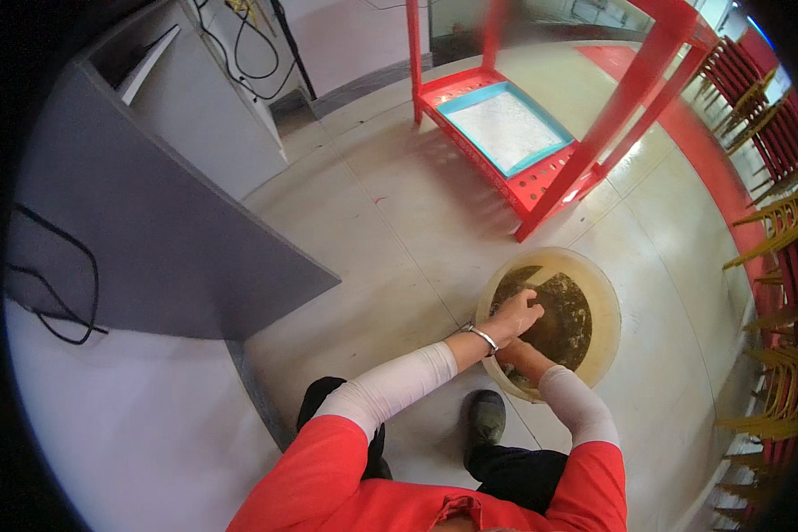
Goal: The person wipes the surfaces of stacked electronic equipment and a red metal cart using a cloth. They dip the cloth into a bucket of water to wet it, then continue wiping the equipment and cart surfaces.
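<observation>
A round, pale yellowish plastic tub [604, 332] with murky brown water [562, 319] in it stands on the floor before me. My left hand [520, 315], with a metal bracelet at the wrist, is over the tub's left part, its fingers bent and apart; I see nothing in it. My right hand [522, 357] comes in from the lower right and meets the underside of my left wrist. Its fingers are hidden there, so what they hold cannot be told. Some pale bits show in the water, and something pale and angular lies near the far rim.
Beyond the tub stands a red rack [469, 149] with a blue-rimmed tray [505, 130] on its lower shelf. A grey panel [173, 246] is at left, with black cables. Stacked chairs [788, 266] line the right side. My boot [485, 419] is close to the tub.
</observation>
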Demonstrator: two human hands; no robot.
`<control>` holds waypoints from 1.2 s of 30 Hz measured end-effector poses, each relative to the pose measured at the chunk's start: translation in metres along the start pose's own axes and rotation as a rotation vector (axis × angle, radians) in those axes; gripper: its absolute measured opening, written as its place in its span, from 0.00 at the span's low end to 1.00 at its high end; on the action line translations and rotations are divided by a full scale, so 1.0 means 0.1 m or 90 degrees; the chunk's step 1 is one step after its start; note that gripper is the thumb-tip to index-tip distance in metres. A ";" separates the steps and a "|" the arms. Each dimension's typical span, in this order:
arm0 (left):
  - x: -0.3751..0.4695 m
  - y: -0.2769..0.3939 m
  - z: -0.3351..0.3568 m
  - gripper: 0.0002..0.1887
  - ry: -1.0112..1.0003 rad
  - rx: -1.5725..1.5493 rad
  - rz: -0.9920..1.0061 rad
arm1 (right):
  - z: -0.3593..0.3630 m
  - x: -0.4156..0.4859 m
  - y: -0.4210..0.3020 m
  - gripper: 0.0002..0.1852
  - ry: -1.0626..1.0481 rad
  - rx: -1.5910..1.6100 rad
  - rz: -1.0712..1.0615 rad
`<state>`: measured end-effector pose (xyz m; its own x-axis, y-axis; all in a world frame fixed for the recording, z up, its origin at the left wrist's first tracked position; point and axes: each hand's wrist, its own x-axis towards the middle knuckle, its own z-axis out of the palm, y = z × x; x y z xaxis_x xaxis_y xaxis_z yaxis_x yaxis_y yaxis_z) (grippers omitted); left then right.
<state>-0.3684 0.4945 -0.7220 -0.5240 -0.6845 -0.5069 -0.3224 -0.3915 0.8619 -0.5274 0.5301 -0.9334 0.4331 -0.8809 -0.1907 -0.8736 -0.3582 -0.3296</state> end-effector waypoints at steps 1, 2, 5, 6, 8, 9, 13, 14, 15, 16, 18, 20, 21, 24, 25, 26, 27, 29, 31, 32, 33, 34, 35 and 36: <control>-0.01 0.00 -0.02 0.31 -0.009 -0.036 -0.023 | -0.06 -0.01 0.01 0.23 -0.022 0.038 -0.042; -0.01 0.01 -0.03 0.32 -0.017 -0.073 -0.057 | -0.20 -0.02 -0.01 0.22 -0.043 0.074 -0.084; 0.03 0.02 -0.06 0.34 -0.047 -0.230 -0.132 | -1.13 0.05 -0.11 0.10 -0.318 -0.061 0.117; 0.06 0.02 -0.05 0.34 -0.077 -0.300 -0.189 | -1.43 -0.06 -0.26 0.06 -0.187 0.201 0.233; 0.13 0.01 -0.03 0.30 -0.074 -0.407 -0.189 | -2.00 -0.20 -0.60 0.05 0.058 0.401 0.251; 0.19 0.01 -0.02 0.27 -0.052 -0.424 -0.202 | -2.22 -0.27 -0.78 0.06 0.125 0.328 0.188; 0.43 -0.09 -0.03 0.15 -0.105 -0.479 -0.164 | -2.74 -0.47 -1.52 0.05 0.329 0.212 0.044; 0.48 -0.11 -0.03 0.16 -0.131 -0.474 -0.143 | -2.84 -0.52 -1.65 0.04 0.316 0.222 0.018; 0.52 -0.14 -0.04 0.16 -0.172 -0.449 -0.097 | -2.93 -0.59 -1.76 0.04 0.305 0.231 -0.005; 0.53 -0.16 -0.04 0.17 -0.179 -0.500 -0.135 | -2.98 -0.61 -1.87 0.04 0.313 0.245 -0.035; 0.49 -0.18 -0.03 0.18 -0.237 -0.547 -0.145 | -3.06 -0.63 -1.96 0.03 0.299 0.318 -0.061; 0.36 -0.14 0.00 0.19 -0.302 -0.604 -0.156 | -3.12 -0.65 -1.89 0.03 0.288 0.386 -0.101; 0.26 -0.11 0.01 0.20 -0.335 -0.639 -0.163 | -3.12 -0.66 -1.81 0.04 0.310 0.483 -0.014; -0.06 0.03 0.03 0.23 -0.388 -0.748 -0.159 | -3.01 -0.67 -1.43 0.12 0.407 0.727 0.201; -0.14 0.09 0.03 0.23 -0.387 -0.776 -0.158 | -2.94 -0.65 -1.28 0.12 0.384 0.733 0.269; -0.21 0.13 0.00 0.26 -0.381 -0.754 -0.160 | -2.85 -0.63 -1.14 0.12 0.364 0.735 0.298; -0.25 0.18 -0.03 0.29 -0.416 -0.758 -0.128 | -2.74 -0.59 -1.03 0.13 0.341 0.731 0.326; -0.27 0.25 -0.03 0.31 -0.412 -0.728 -0.119 | -2.47 -0.61 -0.95 0.19 0.305 0.809 0.221; -0.25 0.28 0.01 0.32 -0.378 -0.719 -0.090 | -2.29 -0.59 -0.97 0.28 0.289 1.312 0.287; -0.23 0.28 0.01 0.31 -0.370 -0.748 -0.141 | -2.23 -0.59 -1.03 0.31 0.298 1.386 0.183; -0.23 0.28 0.04 0.30 -0.401 -0.809 -0.121 | -2.19 -0.59 -1.10 0.33 0.334 1.453 0.138; -0.23 0.26 0.09 0.30 -0.396 -0.866 -0.122 | -2.18 -0.57 -1.16 0.36 0.368 1.537 0.148; -0.24 0.25 0.13 0.30 -0.390 -0.923 -0.123 | -2.19 -0.56 -1.20 0.37 0.326 1.525 0.007; -0.27 0.23 0.16 0.30 -0.394 -0.888 -0.096 | -2.22 -0.54 -1.23 0.39 0.284 1.528 -0.080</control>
<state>-0.3747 0.5138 -0.6889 -0.9048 -0.3704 -0.2101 0.3881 -0.9204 -0.0484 -0.4928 0.5528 -0.6771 0.1124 -0.9903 -0.0817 0.9057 0.1359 -0.4016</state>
